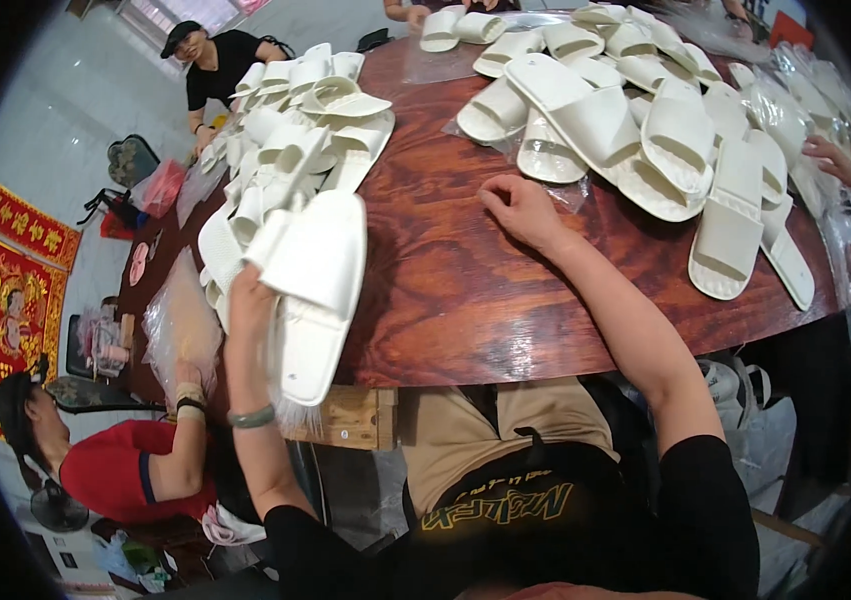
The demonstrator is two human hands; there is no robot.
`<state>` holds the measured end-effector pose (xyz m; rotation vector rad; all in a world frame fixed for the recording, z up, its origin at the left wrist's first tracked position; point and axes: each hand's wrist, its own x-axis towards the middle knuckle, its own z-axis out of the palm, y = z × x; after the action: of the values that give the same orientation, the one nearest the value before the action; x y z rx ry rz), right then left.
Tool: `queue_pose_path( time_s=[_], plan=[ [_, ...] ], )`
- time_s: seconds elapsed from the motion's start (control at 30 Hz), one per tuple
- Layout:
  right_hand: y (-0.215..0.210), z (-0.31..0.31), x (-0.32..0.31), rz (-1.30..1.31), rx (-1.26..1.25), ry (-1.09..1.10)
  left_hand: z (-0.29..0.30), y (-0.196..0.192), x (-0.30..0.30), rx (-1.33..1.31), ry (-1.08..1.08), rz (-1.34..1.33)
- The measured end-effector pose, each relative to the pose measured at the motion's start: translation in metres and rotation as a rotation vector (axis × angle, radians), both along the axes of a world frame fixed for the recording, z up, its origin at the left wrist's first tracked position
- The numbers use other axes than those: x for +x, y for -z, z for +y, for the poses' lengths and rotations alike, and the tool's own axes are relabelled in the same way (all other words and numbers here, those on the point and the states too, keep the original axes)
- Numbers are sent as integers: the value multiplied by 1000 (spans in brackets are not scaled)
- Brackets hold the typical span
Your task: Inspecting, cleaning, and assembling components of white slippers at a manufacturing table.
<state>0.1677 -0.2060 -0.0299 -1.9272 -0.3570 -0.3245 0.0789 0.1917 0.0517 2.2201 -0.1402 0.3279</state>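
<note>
From where I stand, the person's left hand (251, 298) is pinching the side of a white slipper (321, 245), holding it tilted over the near edge of the dark red wooden table (445, 310), toward its left. The right hand (523, 212) hovers or rests over the middle of the surface, I can't tell which, its fingers curled loosely closed. One slipper heap (285, 135) runs along the left edge; another pile (620, 125) spreads toward the far right.
</note>
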Motion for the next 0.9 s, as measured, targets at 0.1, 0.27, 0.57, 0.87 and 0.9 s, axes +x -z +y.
queue_pose_path(
  time_s=[0.1,0.27,0.57,0.87,0.9],
  plan=[
    [3,9,0,18,-57,-26,10,-27,-9,141,-51,-48],
    [16,7,8,-34,-76,-60,33,-48,-42,240,25,227],
    [11,4,6,44,-21,-89,42,-51,-75,222,-91,313],
    [11,2,9,35,-34,-121,104,35,43,314,-585,247],
    [7,2,5,75,-46,-105,99,48,45,319,-584,268]
  ],
)
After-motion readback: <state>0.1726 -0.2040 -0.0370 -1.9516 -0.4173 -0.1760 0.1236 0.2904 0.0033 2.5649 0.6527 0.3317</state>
